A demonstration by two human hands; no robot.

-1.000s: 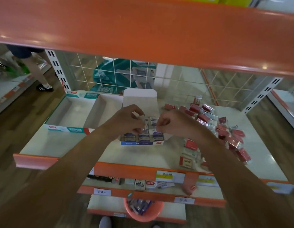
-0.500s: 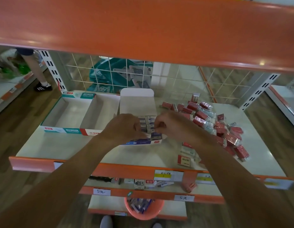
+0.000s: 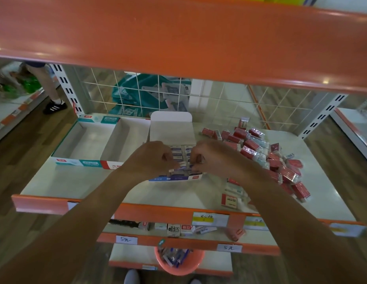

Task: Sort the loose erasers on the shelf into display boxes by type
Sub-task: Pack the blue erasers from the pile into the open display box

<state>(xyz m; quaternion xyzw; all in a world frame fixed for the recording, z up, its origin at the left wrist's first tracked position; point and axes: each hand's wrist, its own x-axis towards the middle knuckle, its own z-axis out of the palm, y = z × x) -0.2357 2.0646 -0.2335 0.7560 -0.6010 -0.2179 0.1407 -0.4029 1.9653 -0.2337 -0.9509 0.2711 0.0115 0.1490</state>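
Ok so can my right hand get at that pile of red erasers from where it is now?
Probably yes. The pile of red erasers lies on the shelf right beside the right hand, nothing between them. Its fingers are curled over the blue display box, so they may need freeing first.

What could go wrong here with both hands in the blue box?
1. The left hand and right hand both pinch an eraser at the front row of the blue box, which looks nearly full. Forcing it in may pop neighbours out or shove the box forward.
2. The right forearm lies over the red erasers near the shelf's front lip. Pulling back could sweep some off.
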